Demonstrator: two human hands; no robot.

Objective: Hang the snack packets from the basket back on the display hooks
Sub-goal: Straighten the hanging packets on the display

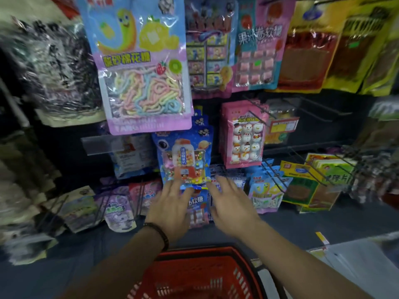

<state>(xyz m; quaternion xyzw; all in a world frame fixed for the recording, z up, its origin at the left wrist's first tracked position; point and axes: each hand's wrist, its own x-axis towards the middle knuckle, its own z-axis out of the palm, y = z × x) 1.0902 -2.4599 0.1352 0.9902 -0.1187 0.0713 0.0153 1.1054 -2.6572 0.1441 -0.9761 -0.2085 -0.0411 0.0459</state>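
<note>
Red plastic shopping basket [200, 275], slatted wall, dark rim: nearest item, low at centre, directly under our forearms. No packet shows in the part we can see. The frame edge cuts off the rest, so we cannot call it emptied.

Left hand [170, 210], dark beaded bracelet [158, 233] at the wrist: fingers straight and spread, gripping nothing, tips at the lower edge of the blue gumball-machine packet [185, 160]. Contact is likely, but blur keeps us from confirming it.

Right hand [230, 209]: likewise flat and spread, holding nothing. It sits just beside the left, next to a blue-and-pink soft-candy packet [197, 209] in the lowest row.

Blue gumball-machine packet: hanging upright in the middle row, with others of its kind behind it. We judge it the piece concerned at this step, since both hands are at it and empty.

Pink snowman-marshmallow packets [244, 137]: hung just right of the blue one, several deep.

Bare black wire hooks [323, 117]: right of the snowman packets, nothing on them.

Large pastel packet of twisted marshmallow ropes [140, 72]: upper row, hanging above the blue packet and partly in front of it.

Status: most hooks stocked, several vacant to the right. We estimate the task is late or near its end, pending a full look into the basket. Next step, in our judgement: down to the basket for any leftover packet.
</note>
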